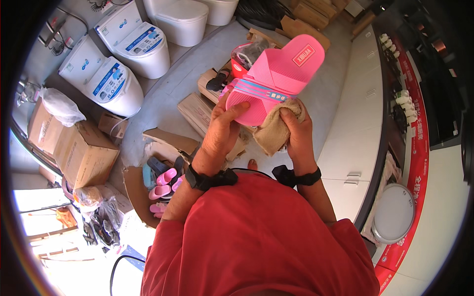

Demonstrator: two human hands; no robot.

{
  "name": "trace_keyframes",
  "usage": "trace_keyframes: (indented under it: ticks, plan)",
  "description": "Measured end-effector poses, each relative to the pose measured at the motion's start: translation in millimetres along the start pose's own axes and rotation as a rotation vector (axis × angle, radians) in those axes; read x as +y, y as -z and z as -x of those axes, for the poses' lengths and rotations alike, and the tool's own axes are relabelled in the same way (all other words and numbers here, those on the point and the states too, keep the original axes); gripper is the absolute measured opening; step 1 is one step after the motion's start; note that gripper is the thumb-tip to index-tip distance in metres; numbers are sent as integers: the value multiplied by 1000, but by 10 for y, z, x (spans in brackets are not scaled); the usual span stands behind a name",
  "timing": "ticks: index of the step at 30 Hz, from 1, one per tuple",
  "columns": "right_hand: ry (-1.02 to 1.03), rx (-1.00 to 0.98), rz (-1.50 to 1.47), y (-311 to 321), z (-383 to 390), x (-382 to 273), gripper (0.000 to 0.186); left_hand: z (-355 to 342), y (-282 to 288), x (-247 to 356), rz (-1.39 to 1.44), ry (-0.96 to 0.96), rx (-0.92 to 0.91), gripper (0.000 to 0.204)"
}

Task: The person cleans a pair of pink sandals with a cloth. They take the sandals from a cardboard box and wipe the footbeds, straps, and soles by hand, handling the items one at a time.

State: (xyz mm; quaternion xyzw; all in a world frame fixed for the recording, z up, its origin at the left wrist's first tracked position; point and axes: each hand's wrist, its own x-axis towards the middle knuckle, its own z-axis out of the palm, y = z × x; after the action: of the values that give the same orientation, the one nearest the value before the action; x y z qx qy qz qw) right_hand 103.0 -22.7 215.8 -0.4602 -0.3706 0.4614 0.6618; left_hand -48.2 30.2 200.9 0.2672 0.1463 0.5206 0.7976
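Observation:
My left hand (223, 127) grips a pink slipper (292, 66) in front of my chest, its thumb pressed on the lower end. A ribbed strap with a blue band (260, 91) crosses the slipper. The other end tilts up and to the right. My right hand (299, 134) is closed on a tan cloth (271, 132), which touches the slipper's lower right edge. The fingers behind the slipper and the cloth are mostly hidden.
An open cardboard box (136, 192) at lower left holds several pink and dark slippers (168, 176). Closed cartons (85, 153) and toilets (116, 84) stand at left. Beyond my hands is a red container (238, 69). White cabinets (340, 163) with a dark counter run along the right.

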Motion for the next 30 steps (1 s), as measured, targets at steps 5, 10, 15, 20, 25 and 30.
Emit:
trace_keyframes:
  ticks: [5,10,15,20,25,30]
  plan:
    - [8,-45,56,72,-13,-95,37,-13,66,-71,23,81,43,31]
    - [387,123,416,67,-17,-252,31,-33,30,-40,36,8,26,33]
    - [869,50,774,-85,23,-449,42,-30,18,-124,-189,-53,60,35]
    - [869,-301,1156,-244,-53,-421,44,-17,51,-191,-139,-54,16,37]
    - [788,-88,1259,222,-58,-376,39,-13,0,20,-20,-47,81,37]
    - [409,254,740,648,-68,-376,35,-75,80,65,-3,-111,88,35]
